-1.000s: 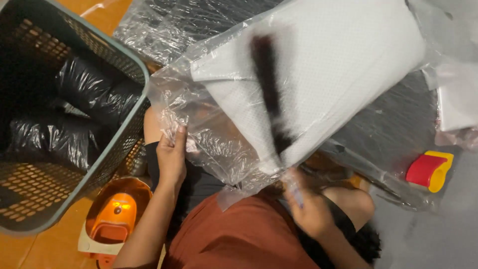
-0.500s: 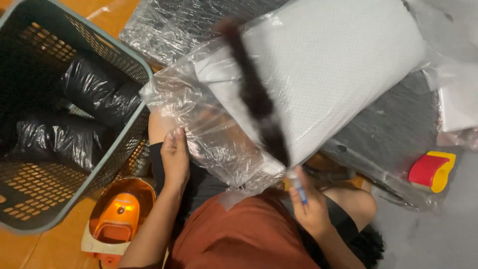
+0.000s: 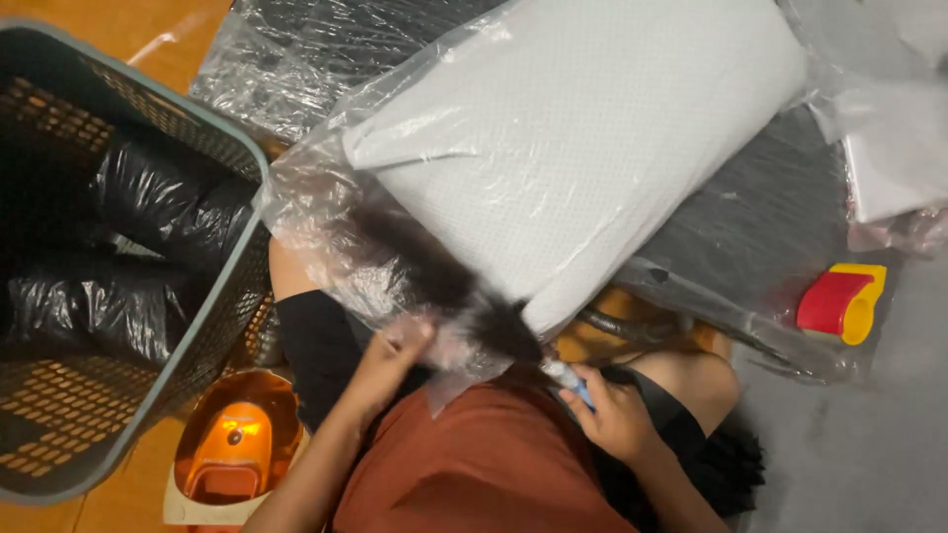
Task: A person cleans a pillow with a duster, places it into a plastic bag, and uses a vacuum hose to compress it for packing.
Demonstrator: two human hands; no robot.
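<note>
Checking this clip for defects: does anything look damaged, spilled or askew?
Nothing looks damaged or spilled. The white pillow lies tilted in its loose clear bag. The left hand grips the bag's crumpled edge; the right hand holds a dark brush, blurred across the plastic.

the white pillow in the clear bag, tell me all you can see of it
The white pillow is a plump rectangle with a finely dotted fabric cover, sealed inside a wrinkled clear plastic bag. It lies tilted across the person's lap. The left hand grips the bag's lower edge; the right hand holds a dark, blurred brush against the bag's lower left part.
</note>
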